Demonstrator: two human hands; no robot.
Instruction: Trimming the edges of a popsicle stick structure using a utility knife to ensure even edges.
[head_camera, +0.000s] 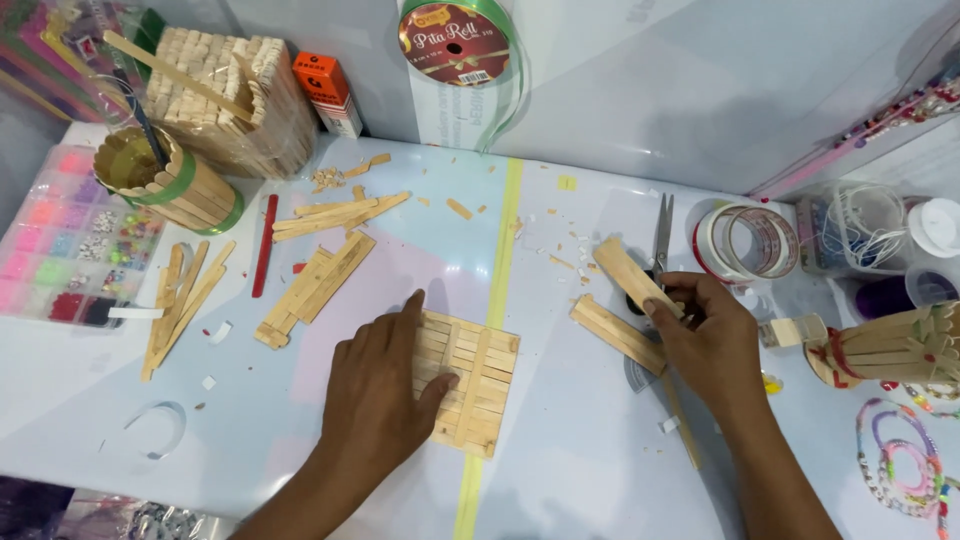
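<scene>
Pinning the square panel of pale wooden sticks (468, 380) flat

My left hand (375, 385) presses it, fingers spread; my right hand (700, 335) pinches a short wooden stick piece (635, 275) — I should keep pressure even

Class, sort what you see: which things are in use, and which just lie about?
In use: left hand pressing the stick panel; right hand holding a stick piece.
Lying about: scissors, tape rolls, bead box, ribbon spool.

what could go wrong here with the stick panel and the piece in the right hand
The left hand only presses one side of the stick panel, so it might skew. The right hand grips a stick piece right beside the scissors, which could catch fingers. Loose wood chips might get under the panel.
</scene>
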